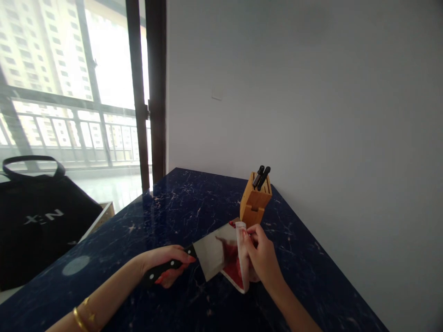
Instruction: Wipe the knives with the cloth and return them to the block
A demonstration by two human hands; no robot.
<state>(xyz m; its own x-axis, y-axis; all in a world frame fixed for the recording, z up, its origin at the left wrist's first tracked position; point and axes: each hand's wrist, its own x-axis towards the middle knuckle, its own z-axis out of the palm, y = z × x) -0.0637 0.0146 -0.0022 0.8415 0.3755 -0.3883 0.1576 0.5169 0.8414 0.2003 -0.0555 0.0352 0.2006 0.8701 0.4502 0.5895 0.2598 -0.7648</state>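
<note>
head view: left hand point(171, 265), angling in from seven o'clock, is clamping its fingers around a cleaver point(203, 253); right hand point(262, 253), from five o'clock, is pinching cloth point(243, 267) against the blade point(215, 251).

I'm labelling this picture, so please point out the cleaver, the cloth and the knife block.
Cleaver point(209, 253), head view: on the blade.
Cloth point(243, 265), head view: on its pale, folded-over part.
Knife block point(256, 199), head view: on its wooden front.

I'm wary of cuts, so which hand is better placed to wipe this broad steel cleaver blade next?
Probably your right hand: it holds the red-and-white cloth at the far end of the blade, while your left hand is busy holding the black riveted handle.
</note>
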